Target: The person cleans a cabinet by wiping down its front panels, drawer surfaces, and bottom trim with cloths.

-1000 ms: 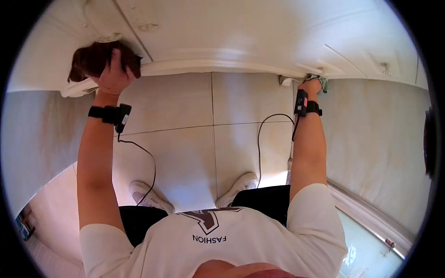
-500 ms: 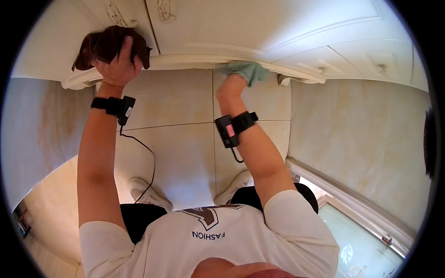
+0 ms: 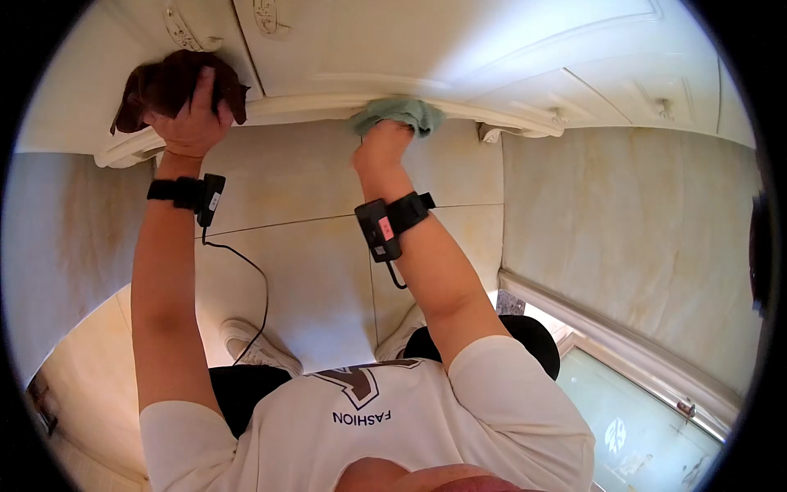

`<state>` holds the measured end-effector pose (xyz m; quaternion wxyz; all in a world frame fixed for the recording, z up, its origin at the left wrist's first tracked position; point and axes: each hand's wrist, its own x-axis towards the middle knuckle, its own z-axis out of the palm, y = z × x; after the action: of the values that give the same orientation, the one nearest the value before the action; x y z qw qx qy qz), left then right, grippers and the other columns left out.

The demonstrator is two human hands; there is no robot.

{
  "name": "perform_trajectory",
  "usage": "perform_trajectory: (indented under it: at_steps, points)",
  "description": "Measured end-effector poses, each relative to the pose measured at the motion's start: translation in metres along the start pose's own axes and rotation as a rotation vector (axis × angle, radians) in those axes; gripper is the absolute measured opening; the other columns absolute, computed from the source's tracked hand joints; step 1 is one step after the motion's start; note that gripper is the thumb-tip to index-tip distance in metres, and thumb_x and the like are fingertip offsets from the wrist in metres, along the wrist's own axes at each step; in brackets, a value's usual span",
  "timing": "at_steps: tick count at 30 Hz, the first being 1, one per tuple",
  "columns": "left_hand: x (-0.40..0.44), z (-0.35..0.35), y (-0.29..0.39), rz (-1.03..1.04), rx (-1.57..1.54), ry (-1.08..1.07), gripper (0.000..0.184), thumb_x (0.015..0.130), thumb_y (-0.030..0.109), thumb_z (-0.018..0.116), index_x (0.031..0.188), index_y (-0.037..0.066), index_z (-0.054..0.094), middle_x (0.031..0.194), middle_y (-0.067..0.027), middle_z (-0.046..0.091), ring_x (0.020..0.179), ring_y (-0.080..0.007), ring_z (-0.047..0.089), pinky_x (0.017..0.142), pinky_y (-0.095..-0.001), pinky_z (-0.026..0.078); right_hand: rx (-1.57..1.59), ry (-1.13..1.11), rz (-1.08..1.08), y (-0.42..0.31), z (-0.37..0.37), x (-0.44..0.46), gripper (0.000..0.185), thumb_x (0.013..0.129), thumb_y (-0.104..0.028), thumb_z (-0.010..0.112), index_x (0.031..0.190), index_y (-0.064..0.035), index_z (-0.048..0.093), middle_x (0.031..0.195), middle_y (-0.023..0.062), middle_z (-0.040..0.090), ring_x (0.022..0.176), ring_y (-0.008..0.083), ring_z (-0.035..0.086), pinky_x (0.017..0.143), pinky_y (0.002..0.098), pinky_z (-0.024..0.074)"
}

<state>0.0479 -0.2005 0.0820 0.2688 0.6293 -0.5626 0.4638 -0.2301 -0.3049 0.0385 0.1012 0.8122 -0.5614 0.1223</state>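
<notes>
My left hand [image 3: 188, 127] grips a bunched dark brown cloth [image 3: 168, 82], fingers pressed over it, against the front of a cream cabinet door [image 3: 90, 74]. To the right, my right hand [image 3: 384, 146] holds a light green cloth [image 3: 422, 117] against the cabinet's lower rim [image 3: 311, 107]. The fingers of this hand are mostly hidden by the cloth and the wrist.
Two ornate handles, a left one [image 3: 182, 31] and a right one [image 3: 266, 16], sit on the doors above. Drawers with small knobs [image 3: 664, 108] are at right. A carved foot [image 3: 490, 132] supports the cabinet over floor tiles [image 3: 287, 172]. A thin cable [image 3: 264, 283] hangs from my left wrist strap.
My right hand has slid left along the cabinet's lower rim with the green cloth. My left hand stays near the same handle with the brown cloth. The whole view has shifted slightly.
</notes>
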Motion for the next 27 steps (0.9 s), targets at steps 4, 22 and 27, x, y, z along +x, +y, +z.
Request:
perform_trajectory:
  at_steps: [4,22,27]
  points:
    - [-0.002,-0.001,-0.002,0.01,0.035,-0.051,0.055,0.069,0.036,0.06,0.121,0.02,0.06,0.115,-0.0115,0.06,0.108,-0.0364,0.052,0.091,-0.055,0.037,0.699,0.013,0.293,0.052,0.05,0.019,0.037,0.082,-0.021,0.057,0.115,-0.0046,0.052,0.117,0.0101,0.054,0.115,0.027,0.047,0.099,0.0364,0.0354]
    - [-0.008,-0.002,-0.008,0.035,0.041,-0.126,0.056,0.076,0.034,0.063,0.119,-0.002,0.052,0.095,-0.0287,0.06,0.074,-0.0405,0.064,0.064,-0.0419,0.054,-0.185,-0.756,-0.019,0.029,-0.012,0.028,0.024,0.086,-0.025,0.053,0.104,-0.0119,0.062,0.114,0.0062,0.06,0.109,0.0183,0.055,0.083,0.0322,0.0458]
    - [0.004,-0.004,-0.007,0.114,0.033,-0.01,0.059,0.077,0.036,0.062,0.121,-0.003,0.051,0.1,-0.031,0.059,0.079,-0.0435,0.063,0.066,-0.0438,0.054,0.055,-0.495,-0.096,0.026,0.002,0.017,0.026,0.089,-0.026,0.05,0.108,-0.0118,0.058,0.115,0.0049,0.057,0.107,0.0177,0.053,0.084,0.0322,0.0444]
